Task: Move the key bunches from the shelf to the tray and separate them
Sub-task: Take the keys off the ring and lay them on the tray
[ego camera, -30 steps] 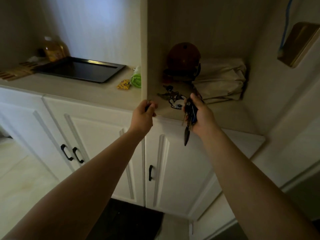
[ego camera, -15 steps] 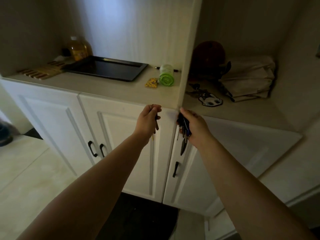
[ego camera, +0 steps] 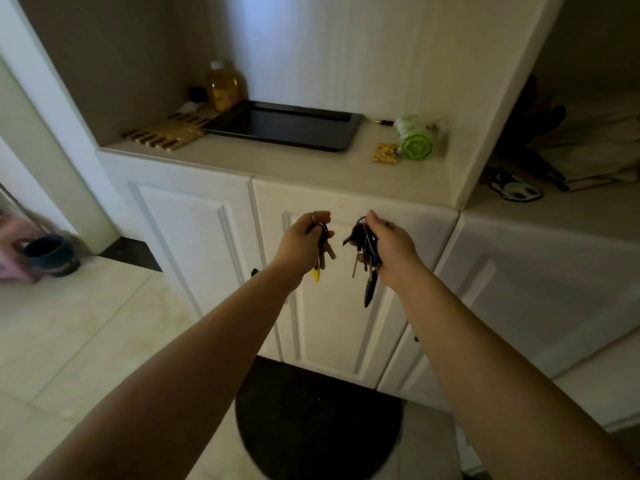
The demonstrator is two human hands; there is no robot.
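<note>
A: Now — left hand [ego camera: 300, 241] clamped on small bunch [ego camera: 322, 252], right hand [ego camera: 391, 247] on big bunch [ego camera: 363, 252], mid-frame, apart.

B: Carry both up to tray [ego camera: 349, 131], upper centre — set down well apart, no tangling.

On the tabletop [ego camera: 277, 161] a slatted wooden trivet [ego camera: 165, 134] lies at the left, an amber jar [ego camera: 225, 85] behind it. A green roll [ego camera: 415, 144] lies beside a small yellow packet [ego camera: 385, 153]. Below, a dark round mat [ego camera: 318, 420] covers the floor.
</note>
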